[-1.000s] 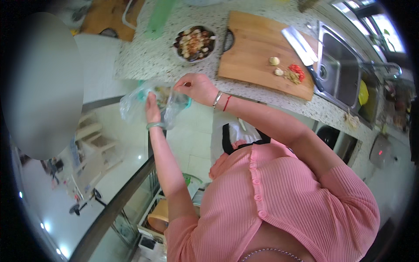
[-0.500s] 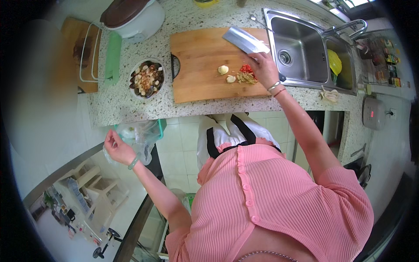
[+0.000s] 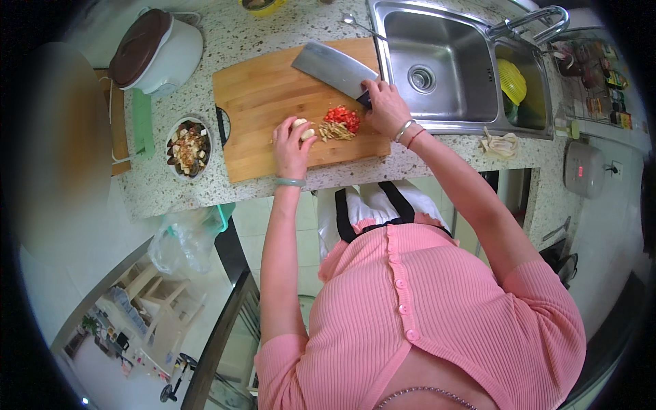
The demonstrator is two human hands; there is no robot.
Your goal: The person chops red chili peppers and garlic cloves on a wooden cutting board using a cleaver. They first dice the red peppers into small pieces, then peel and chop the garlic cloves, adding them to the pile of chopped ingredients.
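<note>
A wooden cutting board (image 3: 260, 96) lies on the counter in front of me. On its near half, my left hand (image 3: 291, 152) has its fingers closed round pale peeled garlic cloves (image 3: 306, 133). Just right of them are a pile of chopped red chili (image 3: 343, 118) and a heap of yellowish ginger strips (image 3: 335, 131). At the board's right side, my right hand (image 3: 388, 109) grips the dark handle of a cleaver (image 3: 333, 70). Its wide blade points to the far left, flat side up, over the far part of the board.
Left of the board stands a bowl of dark pieces and white cubes (image 3: 188, 149). Behind it is a white cooker with a brown lid (image 3: 160, 58). A steel sink (image 3: 444, 65) adjoins the board's right, with a spoon (image 3: 352, 20) by its rim. A plastic bag (image 3: 181, 239) hangs below the counter edge.
My left hand has come up from beside the plastic bag onto the board and taken hold of the garlic. The cleaver, still in my right hand, has come lower, nearer the board.
</note>
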